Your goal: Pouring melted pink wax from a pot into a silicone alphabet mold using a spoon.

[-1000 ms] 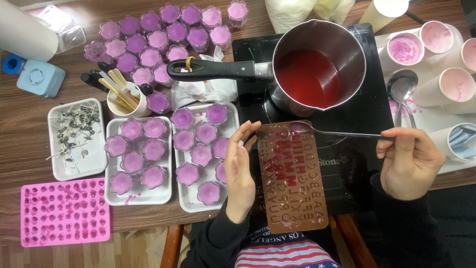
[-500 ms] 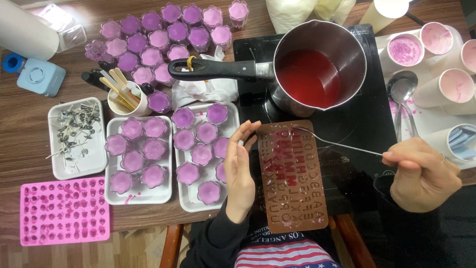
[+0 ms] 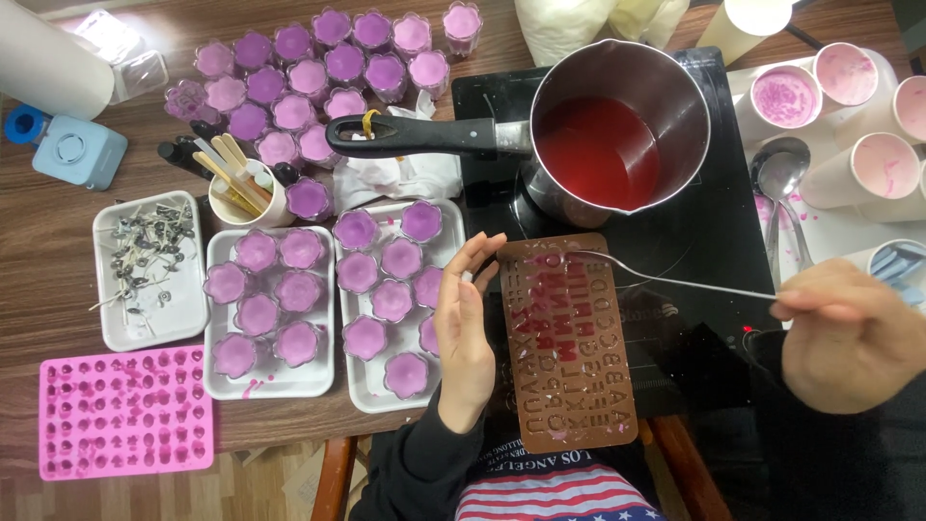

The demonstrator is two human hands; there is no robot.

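Right hand (image 3: 849, 333) pinched shut on the far end of the spoon (image 3: 666, 280), bowl tipped over the top row of the brown letter mould (image 3: 569, 342). Left hand (image 3: 465, 333) open, flat against the mould's left edge, steadying. Best kept slow: tilt the handle gently, fill 1 letter at a time, keep the bowl low. Pot (image 3: 617, 125) of red liquid just beyond the bowl.
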